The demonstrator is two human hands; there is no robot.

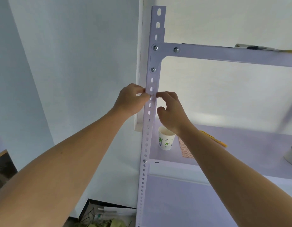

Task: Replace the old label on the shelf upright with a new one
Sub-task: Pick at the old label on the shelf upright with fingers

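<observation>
Pale bluish wall (68,54), white shelf board (248,145), soft even light

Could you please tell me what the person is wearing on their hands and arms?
Nothing shows: the left hand and right hand are bare, without gloves, rings or a watch, and both forearms are uncovered to the frame's edge, no sleeve in view.

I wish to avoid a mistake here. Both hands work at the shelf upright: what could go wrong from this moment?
1. The left hand seems to pinch a small label at the upright, right by a slot; it could tear or stick crooked.
2. The right hand, one fingertip at the upright's edge, hangs above the paper cup; a lowered wrist could knock it over.
</observation>
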